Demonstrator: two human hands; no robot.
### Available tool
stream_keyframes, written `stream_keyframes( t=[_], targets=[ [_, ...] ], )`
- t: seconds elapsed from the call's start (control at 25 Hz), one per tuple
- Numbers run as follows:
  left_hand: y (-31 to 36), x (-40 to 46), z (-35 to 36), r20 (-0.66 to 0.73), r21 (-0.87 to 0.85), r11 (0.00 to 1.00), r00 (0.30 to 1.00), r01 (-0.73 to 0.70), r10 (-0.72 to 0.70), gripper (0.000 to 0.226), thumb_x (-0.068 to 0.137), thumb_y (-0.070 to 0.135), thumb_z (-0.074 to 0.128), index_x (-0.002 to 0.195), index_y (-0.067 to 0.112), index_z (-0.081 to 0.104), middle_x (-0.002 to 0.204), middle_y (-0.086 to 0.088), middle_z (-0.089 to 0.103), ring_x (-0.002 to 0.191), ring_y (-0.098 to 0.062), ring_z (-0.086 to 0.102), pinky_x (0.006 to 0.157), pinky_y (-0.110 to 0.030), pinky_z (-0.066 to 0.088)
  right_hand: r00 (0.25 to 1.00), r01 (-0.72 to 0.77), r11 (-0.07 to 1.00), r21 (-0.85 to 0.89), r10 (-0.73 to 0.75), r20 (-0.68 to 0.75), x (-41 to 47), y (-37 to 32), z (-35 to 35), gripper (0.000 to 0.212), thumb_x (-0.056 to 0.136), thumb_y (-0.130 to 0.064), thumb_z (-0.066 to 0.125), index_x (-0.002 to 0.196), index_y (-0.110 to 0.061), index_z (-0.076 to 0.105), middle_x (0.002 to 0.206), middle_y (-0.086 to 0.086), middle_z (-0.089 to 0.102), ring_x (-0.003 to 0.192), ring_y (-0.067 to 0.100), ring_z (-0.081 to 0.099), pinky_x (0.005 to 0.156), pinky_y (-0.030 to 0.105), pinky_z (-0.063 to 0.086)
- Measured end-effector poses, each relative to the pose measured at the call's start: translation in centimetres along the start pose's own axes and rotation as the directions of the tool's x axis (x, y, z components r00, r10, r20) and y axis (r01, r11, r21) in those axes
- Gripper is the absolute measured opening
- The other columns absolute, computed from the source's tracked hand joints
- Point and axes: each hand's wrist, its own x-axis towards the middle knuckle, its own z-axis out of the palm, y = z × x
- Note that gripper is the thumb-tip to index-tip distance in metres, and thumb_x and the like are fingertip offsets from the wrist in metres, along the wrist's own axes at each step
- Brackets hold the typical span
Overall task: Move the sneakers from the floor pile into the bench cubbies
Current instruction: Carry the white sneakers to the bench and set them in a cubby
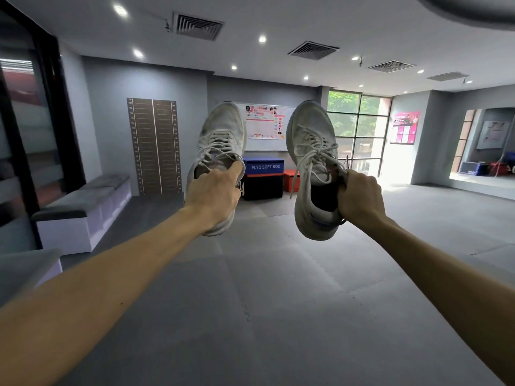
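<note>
I hold two white laced sneakers up in front of me, toes pointing up and away. My left hand (216, 195) grips the left sneaker (220, 135) at its collar, fingers hooked inside the opening. My right hand (359, 199) pinches the right sneaker (313, 151) by its tongue and collar, laces dangling loose. The white bench (83, 215) with a grey cushioned top stands along the left wall, well to the left of both hands. Its cubby openings face away and are hard to make out. No floor pile is in view.
Grey foam mats (264, 302) cover the floor. A stack of plyo boxes (263, 176) stands at the back wall, with an orange box (291, 181) beside it. A dark glass partition (25, 129) is on the left, a mirror (485, 146) on the right.
</note>
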Motion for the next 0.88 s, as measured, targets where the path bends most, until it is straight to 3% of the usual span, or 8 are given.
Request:
stream_keyframes(
  t=[0.2,0.32,0.44,0.6,0.72,0.88],
  targets=[
    [-5.0,7.5,9.3,0.008,0.078,0.989,0.992,0.126,-0.127,0.022,0.086,0.015,0.052,0.107,0.018,0.046,0.072,-0.013,0.053,0.063,-0.032,0.049,0.055,-0.037,0.034,0.997,0.076,0.994,0.072,-0.078,0.016,10.2,0.9,12.3,0.016,0.088,-0.007,0.046,0.091,-0.001,0.06,0.088,0.026,0.064,0.077,0.042,0.055,0.061,0.035,0.032],
    [-9.6,10.2,12.8,-0.021,0.16,0.968,0.982,0.191,-0.19,0.026,0.085,0.015,0.051,0.11,0.018,0.047,0.076,-0.018,0.061,0.067,-0.038,0.056,0.057,-0.038,0.035,0.988,0.143,0.979,0.146,-0.151,0.044,15.1,-1.5,20.3,0.014,0.087,-0.008,0.046,0.086,-0.004,0.058,0.086,0.025,0.064,0.072,0.04,0.052,0.06,0.035,0.032],
    [-15.6,11.0,14.8,-0.021,0.255,0.921,0.953,0.296,-0.301,0.026,0.084,0.015,0.048,0.109,0.019,0.046,0.076,-0.017,0.06,0.074,-0.04,0.059,0.069,-0.043,0.042,0.962,0.216,0.941,0.261,-0.25,0.106,17.9,-6.7,28.9,0.015,0.085,-0.011,0.044,0.086,-0.005,0.058,0.089,0.025,0.064,0.082,0.046,0.056,0.061,0.036,0.033],
    [-24.1,10.2,15.9,-0.051,0.377,0.852,0.926,0.365,-0.374,0.02,0.084,0.012,0.048,0.104,0.015,0.047,0.083,-0.019,0.061,0.077,-0.041,0.06,0.062,-0.043,0.042,0.924,0.295,0.866,0.405,-0.366,0.11,19.3,-14.8,38.0,0.014,0.085,-0.009,0.045,0.086,-0.005,0.058,0.089,0.026,0.064,0.08,0.047,0.056,0.061,0.035,0.034],
    [-30.1,9.0,15.6,-0.088,0.469,0.774,0.895,0.425,-0.438,0.019,0.083,0.013,0.051,0.102,0.015,0.048,0.085,-0.019,0.062,0.079,-0.041,0.06,0.075,-0.047,0.045,0.883,0.332,0.792,0.512,-0.452,0.126,20.1,-21.5,43.8,0.011,0.083,-0.006,0.045,0.079,-0.008,0.055,0.089,0.025,0.064,0.078,0.044,0.057,0.061,0.033,0.033],
    [-35.6,7.0,13.8,-0.141,0.554,0.678,0.857,0.483,-0.496,0.018,0.082,0.011,0.053,0.098,0.013,0.048,0.082,-0.02,0.06,0.074,-0.04,0.06,0.06,-0.043,0.045,0.826,0.34,0.689,0.64,-0.544,0.148,20.0,-30.0,49.4,0.015,0.079,-0.006,0.043,0.084,-0.003,0.057,0.093,0.029,0.062,0.084,0.047,0.056,0.064,0.036,0.035]
  ],
)
